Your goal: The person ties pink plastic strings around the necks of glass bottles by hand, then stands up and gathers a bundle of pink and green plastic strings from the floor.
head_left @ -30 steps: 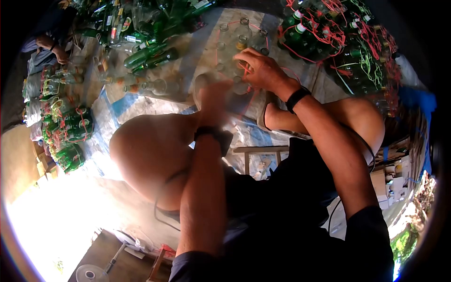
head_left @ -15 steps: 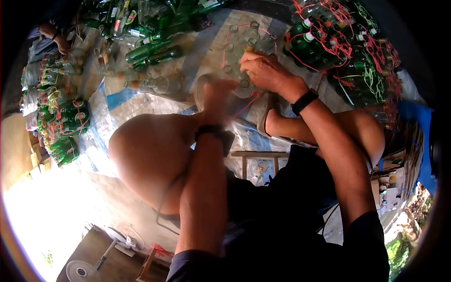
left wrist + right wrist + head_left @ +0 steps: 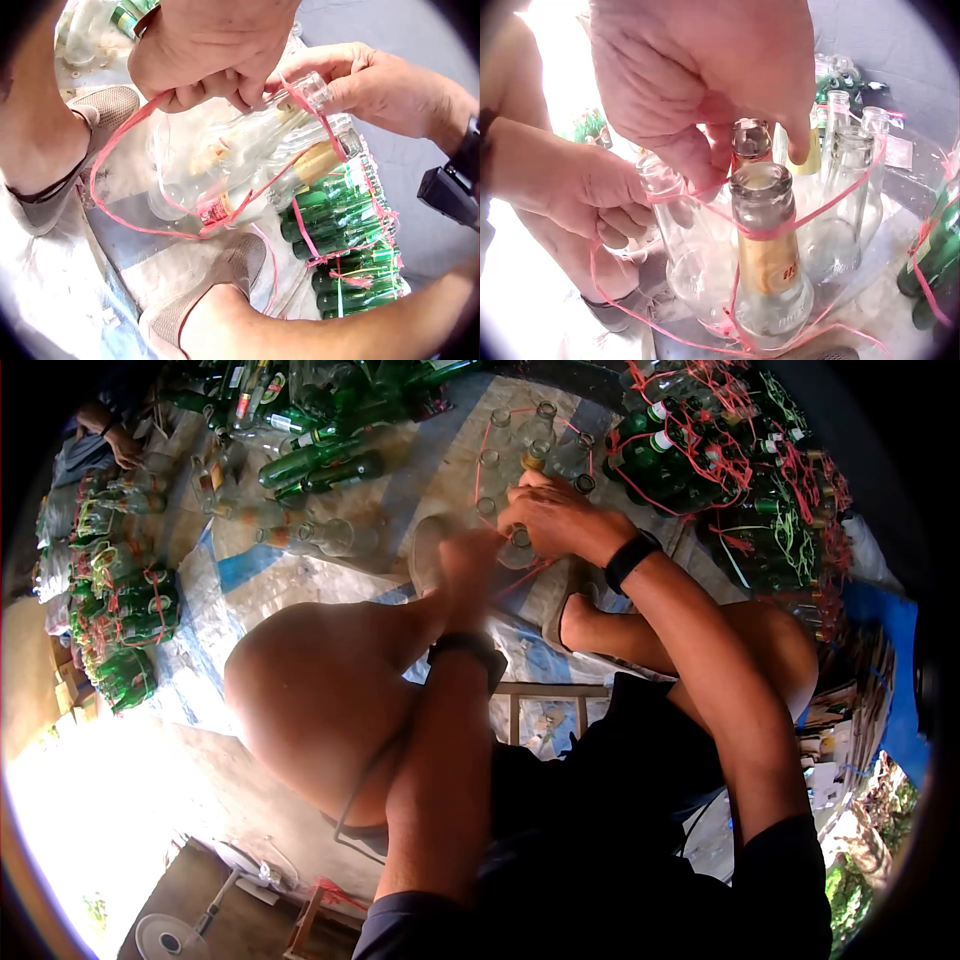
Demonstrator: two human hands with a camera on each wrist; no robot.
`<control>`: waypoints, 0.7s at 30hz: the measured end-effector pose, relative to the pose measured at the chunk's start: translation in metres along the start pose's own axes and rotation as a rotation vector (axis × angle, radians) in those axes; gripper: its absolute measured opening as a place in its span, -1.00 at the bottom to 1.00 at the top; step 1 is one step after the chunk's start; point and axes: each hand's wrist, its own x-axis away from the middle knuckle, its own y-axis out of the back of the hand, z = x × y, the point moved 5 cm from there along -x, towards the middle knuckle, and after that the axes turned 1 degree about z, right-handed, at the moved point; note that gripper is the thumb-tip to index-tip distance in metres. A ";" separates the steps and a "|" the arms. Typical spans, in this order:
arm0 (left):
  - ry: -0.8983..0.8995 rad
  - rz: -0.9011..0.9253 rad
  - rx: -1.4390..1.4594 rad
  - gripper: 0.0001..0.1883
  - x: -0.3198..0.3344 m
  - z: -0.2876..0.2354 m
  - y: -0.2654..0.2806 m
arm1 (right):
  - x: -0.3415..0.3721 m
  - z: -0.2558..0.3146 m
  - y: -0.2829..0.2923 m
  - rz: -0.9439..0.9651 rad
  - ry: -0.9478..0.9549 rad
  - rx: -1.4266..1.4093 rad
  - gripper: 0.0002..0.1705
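Just beyond our shoes [image 3: 427, 545]: clear bottles [image 3: 769, 270] upright, string [image 3: 769, 234] around their necks [image 3: 853, 152].
Left hand [image 3: 217, 52]: fingers curled, gripping string.
Right hand [image 3: 568, 522]: at the near necks; its grip we cannot tell.
String: pulled unevenly, it may ride off and let bottles tip.

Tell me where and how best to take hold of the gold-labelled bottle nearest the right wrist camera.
Best, I'd judge, to wrap the fingers round the bottle's neck at the gold label, below the string, coming from the camera's side. It stands upright, the neck is slimmer than the body, other bottles crowd behind, and the right hand is above.
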 end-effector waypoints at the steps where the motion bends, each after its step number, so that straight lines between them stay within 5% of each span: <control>1: -0.012 -0.043 0.053 -0.88 0.000 -0.003 0.003 | 0.000 0.000 0.001 0.019 -0.011 0.011 -0.60; 6: 0.004 -0.104 0.123 -0.88 -0.004 -0.020 0.017 | 0.004 0.008 0.010 0.057 -0.053 0.039 -0.63; 8: 0.342 -0.094 0.676 -0.77 -0.005 -0.016 0.018 | 0.003 0.003 0.004 -0.048 0.028 0.083 -0.70; 15: 0.331 -0.056 0.657 -0.78 -0.011 -0.023 0.016 | 0.005 0.007 0.013 -0.208 0.145 0.225 -0.80; 17: 0.616 -0.045 0.731 -0.74 -0.009 -0.023 0.011 | 0.004 0.010 0.020 -0.234 0.133 0.268 -0.88; 18: 0.615 -0.046 0.732 -0.74 -0.008 -0.026 0.016 | 0.004 0.011 0.022 -0.234 0.134 0.269 -0.88; 20: 0.054 -0.073 0.228 -0.74 -0.015 -0.050 0.033 | 0.005 0.010 0.025 -0.261 0.128 0.239 -0.95; 21: 0.054 -0.074 0.228 -0.74 -0.015 -0.048 0.030 | 0.005 0.011 0.028 -0.262 0.129 0.240 -0.95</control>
